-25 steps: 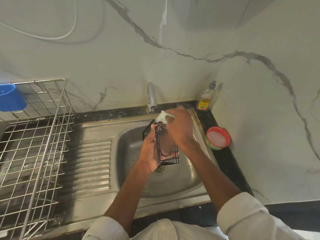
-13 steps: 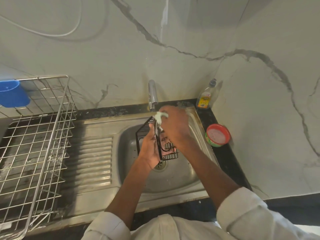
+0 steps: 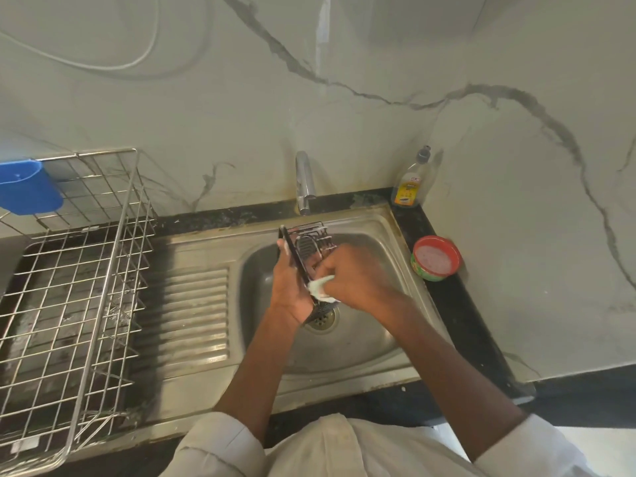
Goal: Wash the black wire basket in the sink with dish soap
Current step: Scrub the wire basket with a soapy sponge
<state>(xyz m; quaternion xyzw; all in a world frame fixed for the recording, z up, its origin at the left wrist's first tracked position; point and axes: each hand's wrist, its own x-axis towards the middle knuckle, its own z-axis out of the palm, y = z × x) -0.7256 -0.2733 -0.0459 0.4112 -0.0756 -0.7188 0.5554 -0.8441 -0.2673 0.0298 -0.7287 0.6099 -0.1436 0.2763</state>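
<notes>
I hold the black wire basket (image 3: 307,243) on its side above the steel sink (image 3: 361,342), just under the tap (image 3: 304,182). My left hand (image 3: 290,290) grips the basket from the left along its dark edge. My right hand (image 3: 354,278) is closed on a pale, soapy scrub pad (image 3: 320,287) pressed against the basket's lower part, over the drain (image 3: 321,318). The dish soap bottle (image 3: 411,182) stands upright at the sink's back right corner.
A red-rimmed green tub of pale soap paste (image 3: 435,258) sits on the black counter right of the sink. A steel wire dish rack (image 3: 65,294) fills the left side beside the ribbed drainboard (image 3: 192,315), with a blue plastic cup (image 3: 25,191) hung on it.
My right hand has slid the pad from the basket's top edge near the tap down to its lower end. The basket has tilted so its top reaches farther back.
</notes>
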